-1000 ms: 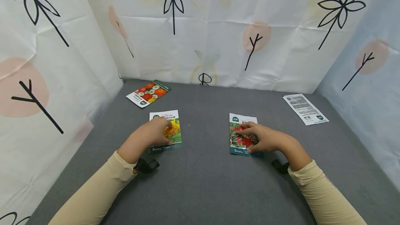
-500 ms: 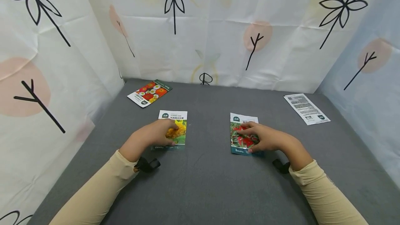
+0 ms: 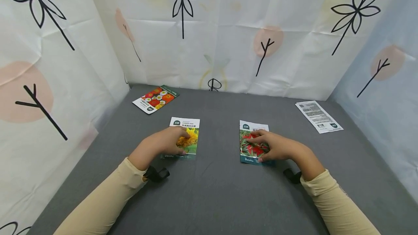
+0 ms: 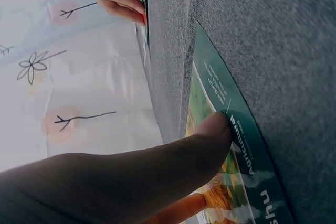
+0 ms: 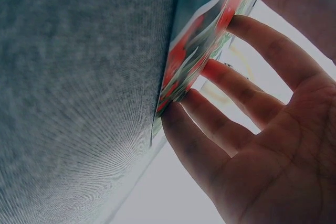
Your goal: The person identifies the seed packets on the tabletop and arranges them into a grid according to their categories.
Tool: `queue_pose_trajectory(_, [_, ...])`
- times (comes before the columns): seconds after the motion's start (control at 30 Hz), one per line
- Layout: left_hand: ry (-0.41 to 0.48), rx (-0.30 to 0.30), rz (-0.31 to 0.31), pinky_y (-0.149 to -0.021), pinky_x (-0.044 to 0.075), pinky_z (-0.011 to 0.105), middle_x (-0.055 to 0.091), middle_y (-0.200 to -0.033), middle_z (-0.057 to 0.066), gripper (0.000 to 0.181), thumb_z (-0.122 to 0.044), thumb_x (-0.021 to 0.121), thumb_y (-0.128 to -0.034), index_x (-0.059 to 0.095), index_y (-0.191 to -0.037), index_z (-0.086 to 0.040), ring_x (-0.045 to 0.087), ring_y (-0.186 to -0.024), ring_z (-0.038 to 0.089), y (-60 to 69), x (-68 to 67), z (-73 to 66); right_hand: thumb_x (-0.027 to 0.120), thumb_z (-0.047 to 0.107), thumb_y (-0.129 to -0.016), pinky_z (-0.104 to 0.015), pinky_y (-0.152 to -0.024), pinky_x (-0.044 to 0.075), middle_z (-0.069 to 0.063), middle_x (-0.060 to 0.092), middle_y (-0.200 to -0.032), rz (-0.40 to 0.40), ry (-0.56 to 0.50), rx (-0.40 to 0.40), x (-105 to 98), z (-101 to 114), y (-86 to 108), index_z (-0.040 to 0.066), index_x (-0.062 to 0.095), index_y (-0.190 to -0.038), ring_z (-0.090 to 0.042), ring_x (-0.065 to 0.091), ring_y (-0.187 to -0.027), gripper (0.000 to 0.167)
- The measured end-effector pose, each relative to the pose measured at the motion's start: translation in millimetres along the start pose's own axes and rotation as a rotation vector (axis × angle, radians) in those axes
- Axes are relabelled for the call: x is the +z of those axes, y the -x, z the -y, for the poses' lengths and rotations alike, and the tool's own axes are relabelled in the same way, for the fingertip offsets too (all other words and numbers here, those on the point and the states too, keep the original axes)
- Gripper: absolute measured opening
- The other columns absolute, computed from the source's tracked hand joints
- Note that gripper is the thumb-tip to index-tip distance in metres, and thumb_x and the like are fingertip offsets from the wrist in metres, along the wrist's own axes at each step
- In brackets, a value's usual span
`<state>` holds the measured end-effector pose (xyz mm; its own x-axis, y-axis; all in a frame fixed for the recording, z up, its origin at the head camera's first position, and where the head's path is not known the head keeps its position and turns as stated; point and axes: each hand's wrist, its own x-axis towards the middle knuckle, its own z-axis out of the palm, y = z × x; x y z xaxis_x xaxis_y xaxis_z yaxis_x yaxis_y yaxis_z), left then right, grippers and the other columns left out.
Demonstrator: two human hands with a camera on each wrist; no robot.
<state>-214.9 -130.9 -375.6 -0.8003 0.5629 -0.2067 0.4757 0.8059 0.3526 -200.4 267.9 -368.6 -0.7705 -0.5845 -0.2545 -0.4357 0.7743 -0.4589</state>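
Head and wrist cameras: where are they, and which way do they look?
Head: on the head, facing forward and down at the gray table; left hand, right hand, sleeves show.
Left wrist: on that wrist, facing the sunflower seed packet; thumb and right hand show.
Right wrist: on that wrist, facing the red-flower seed packet; fingers and palm show.
Head and left wrist share the sunflower seed packet.

Front packets (image 3: 193, 140) on table (image 3: 215, 198), rear packets (image 3: 156, 99) behind, wider apart
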Motion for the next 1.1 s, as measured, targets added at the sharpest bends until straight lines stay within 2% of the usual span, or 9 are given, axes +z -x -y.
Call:
queue_pose_trajectory(0.33, [-0.014, 0.017, 0.006, -0.121, 0.041, 0.054, 0.053, -0.157, 0.023, 0.056, -0.023, 0.085, -0.0919, 0.067, -0.140, 0.001, 0.050, -0.147, 0.041, -2.9, 2.5, -5.5, 0.087, 0.019, -0.089, -0.064, -0.110, 0.045, -0.026, 0.039, -0.164, -0.004, 0.012, -0.036, -1, 0, 1.5, 0.006, 0.061, -0.150, -0.050, 0.047, -0.144, 0.068])
queue_pose_trajectory(0.53, [-0.005, 0.017, 0.011, -0.121, 0.041, 0.054, 0.052, -0.158, 0.022, 0.056, -0.022, 0.085, -0.0922, 0.067, -0.140, 0.000, 0.050, -0.147, 0.040, -5.6, 1.1, -10.1, 0.087, 0.020, -0.089, -0.063, -0.111, 0.045, -0.025, 0.040, -0.164, -0.007, 0.002, -0.033, -1, 0, 1.4, 0.006, 0.061, -0.149, -0.049, 0.046, -0.145, 0.067])
queue_pose_trajectory(0.87, [-0.011, 0.053, 0.013, -0.121, 0.041, 0.052, 0.052, -0.158, 0.022, 0.056, -0.022, 0.084, -0.0930, 0.067, -0.141, 0.000, 0.051, -0.146, 0.039, -12.2, 4.4, -16.9, 0.088, 0.021, -0.089, -0.062, -0.110, 0.045, -0.025, 0.041, -0.163, -0.007, 0.006, -0.047, 1, -1, -0.5, 0.005, 0.062, -0.149, -0.047, 0.050, -0.142, 0.067])
queue_pose_trajectory(1.1, [-0.008, 0.050, 0.025, -0.121, 0.041, 0.051, 0.053, -0.157, 0.021, 0.056, -0.022, 0.085, -0.0927, 0.067, -0.141, 0.000, 0.051, -0.147, 0.038, -19.1, 6.1, -24.5, 0.088, 0.022, -0.089, -0.061, -0.111, 0.045, -0.024, 0.041, -0.163, -0.007, 0.013, -0.039, 1, -3, -0.5, 0.007, 0.062, -0.149, -0.045, 0.051, -0.141, 0.067])
